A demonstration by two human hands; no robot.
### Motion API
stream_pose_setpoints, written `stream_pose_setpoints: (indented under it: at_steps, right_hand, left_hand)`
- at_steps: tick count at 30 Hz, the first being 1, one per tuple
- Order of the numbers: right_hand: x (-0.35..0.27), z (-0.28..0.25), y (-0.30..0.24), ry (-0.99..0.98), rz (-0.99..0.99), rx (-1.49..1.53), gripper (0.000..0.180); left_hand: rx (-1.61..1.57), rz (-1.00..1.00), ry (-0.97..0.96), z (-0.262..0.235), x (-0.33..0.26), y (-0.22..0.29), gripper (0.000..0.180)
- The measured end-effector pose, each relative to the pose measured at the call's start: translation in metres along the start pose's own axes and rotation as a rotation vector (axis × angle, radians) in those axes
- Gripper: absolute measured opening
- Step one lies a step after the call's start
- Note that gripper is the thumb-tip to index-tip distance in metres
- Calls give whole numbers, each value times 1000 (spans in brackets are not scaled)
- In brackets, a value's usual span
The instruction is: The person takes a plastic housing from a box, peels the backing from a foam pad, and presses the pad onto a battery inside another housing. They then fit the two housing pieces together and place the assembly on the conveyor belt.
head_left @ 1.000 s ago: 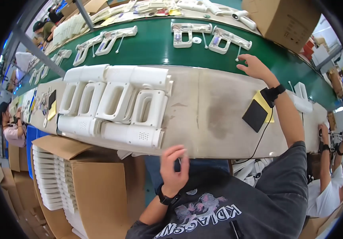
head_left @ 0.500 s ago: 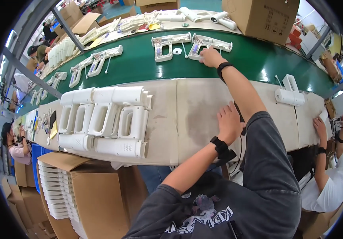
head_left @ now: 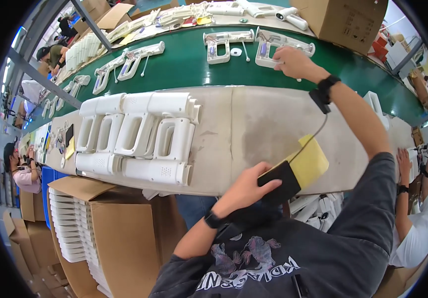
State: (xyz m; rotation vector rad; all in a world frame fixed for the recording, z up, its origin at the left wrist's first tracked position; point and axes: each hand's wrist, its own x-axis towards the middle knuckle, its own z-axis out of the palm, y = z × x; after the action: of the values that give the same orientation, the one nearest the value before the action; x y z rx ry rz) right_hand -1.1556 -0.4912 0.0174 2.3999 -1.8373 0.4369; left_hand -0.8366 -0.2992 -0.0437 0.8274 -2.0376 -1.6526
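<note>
My left hand (head_left: 251, 185) is closed on a flat black rectangular object (head_left: 280, 183) at the bench's near edge. A yellow sheet or pad (head_left: 310, 161) sticks out from beside it, and a thin dark cable runs up toward my right wrist. Out on the green belt, my right hand (head_left: 293, 64) has its fingers bent round the handle of an open white gun-shaped housing (head_left: 268, 47) with wires and a clear tube inside. Left of it lies a similar open housing (head_left: 219, 47), a white disc (head_left: 235, 51) and a thin white rod (head_left: 246, 51).
Closed white housings (head_left: 134, 136) are grouped on the left of the beige bench (head_left: 219, 119). More open housings (head_left: 129, 62) lie on the green belt (head_left: 184, 69). Cardboard boxes stand at far right and near left (head_left: 124, 243). A co-worker's hand (head_left: 404, 161) is at right.
My left hand has come down and left from the bench and now holds the black object, with the yellow sheet in view. My right hand stays at the open housing; the whole view has shifted.
</note>
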Motion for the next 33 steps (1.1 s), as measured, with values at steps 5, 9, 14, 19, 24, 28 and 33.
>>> stream_pose_setpoints:
  at_steps: [5, 9, 14, 19, 24, 28, 33]
  right_hand:
    - [-35, -69, -84, -114, -61, 125, 23]
    - [-76, -98, -135, -130, -159, 312, 22]
    - [-121, -86, -172, -167, -221, 446, 21]
    - [-150, -27, -199, -241, -271, 371, 20]
    - [-171, 8, -209, -309, -257, 281, 23]
    - [-166, -3, -205, -277, -97, 462, 33]
    - [-154, -32, -235, -52, -9, 809, 40]
  left_hand:
    - [-388, -325, -28, -21, -49, -5, 28]
    - [-492, -333, 468, -30, -73, -21, 29]
    - [-526, -94, 762, -51, -126, -14, 15]
    - [-530, 73, 763, -51, -157, -6, 28]
    - [-621, 96, 657, -44, -140, -3, 43]
    - [-640, 16, 607, -46, -127, -5, 51]
    - [-680, 41, 532, -37, -119, -18, 55]
